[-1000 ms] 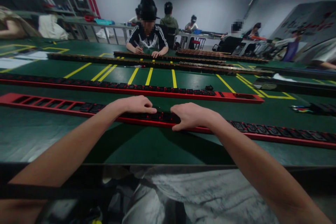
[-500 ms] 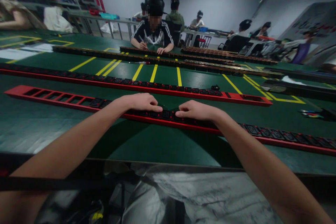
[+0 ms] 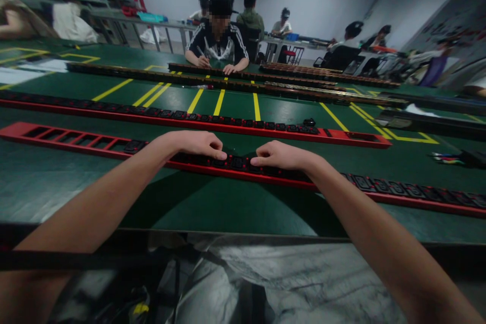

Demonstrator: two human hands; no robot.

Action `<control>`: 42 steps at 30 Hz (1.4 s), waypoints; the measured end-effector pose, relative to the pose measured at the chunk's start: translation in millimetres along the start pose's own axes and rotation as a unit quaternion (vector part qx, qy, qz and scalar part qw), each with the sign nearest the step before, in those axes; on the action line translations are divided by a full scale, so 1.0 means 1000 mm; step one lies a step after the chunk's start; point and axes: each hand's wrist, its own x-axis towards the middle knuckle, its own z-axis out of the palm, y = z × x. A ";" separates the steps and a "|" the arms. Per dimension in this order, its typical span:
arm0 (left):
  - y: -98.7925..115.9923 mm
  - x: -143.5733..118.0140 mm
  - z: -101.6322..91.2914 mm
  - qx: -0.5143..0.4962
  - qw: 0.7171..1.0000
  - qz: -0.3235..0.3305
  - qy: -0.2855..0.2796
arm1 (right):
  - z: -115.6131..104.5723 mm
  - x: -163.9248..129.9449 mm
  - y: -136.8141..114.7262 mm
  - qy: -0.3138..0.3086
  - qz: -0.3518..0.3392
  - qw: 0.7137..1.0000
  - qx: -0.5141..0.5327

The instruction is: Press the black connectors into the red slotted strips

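Note:
A long red power strip (image 3: 228, 173) runs across the table in front of me, with a row of black sockets in its top and several open slots at its left end. My left hand (image 3: 199, 144) is closed over the strip, thumb pressed on a black socket and fingers curled toward the far side. Just to the right, my right hand (image 3: 279, 156) holds the strip the same way, its thumb also on a socket. One black socket (image 3: 237, 162) shows in the gap between the thumbs. Both hands' curled fingertips are hidden.
A second red strip (image 3: 353, 138) with black sockets lies behind, a small black piece (image 3: 309, 122) beside it. Farther back lie long dark rails (image 3: 228, 82). Across the table a person (image 3: 218, 45) holds a pen. Coloured wires (image 3: 446, 158) lie at right.
The view has shifted slightly. My left hand has moved a little left along the strip, widening the gap between my thumbs. The right hand stays over about the same sockets.

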 end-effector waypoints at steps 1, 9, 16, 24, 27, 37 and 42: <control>-0.001 0.000 0.000 -0.006 1.000 -0.004 -0.001 | 0.000 0.000 0.000 0.000 0.000 1.000 0.000; 0.000 0.000 0.000 -0.026 0.999 -0.030 -0.004 | 0.000 -0.001 0.000 -0.001 -0.007 1.000 0.002; 0.005 -0.002 0.000 -0.012 0.999 -0.037 -0.001 | 0.000 0.000 -0.001 -0.005 0.003 1.000 -0.014; 0.013 -0.001 0.003 0.031 0.997 -0.066 0.019 | -0.001 -0.001 -0.005 -0.006 0.017 1.000 -0.023; 0.016 -0.001 0.005 0.025 0.996 -0.077 0.026 | -0.001 -0.001 -0.006 -0.001 0.018 1.000 -0.022; 0.019 0.001 0.007 0.051 0.994 -0.083 0.041 | 0.002 0.002 -0.003 0.011 0.015 0.999 -0.032; 0.020 0.006 0.013 0.106 0.985 -0.109 0.076 | 0.004 0.002 -0.006 0.026 0.038 0.997 -0.056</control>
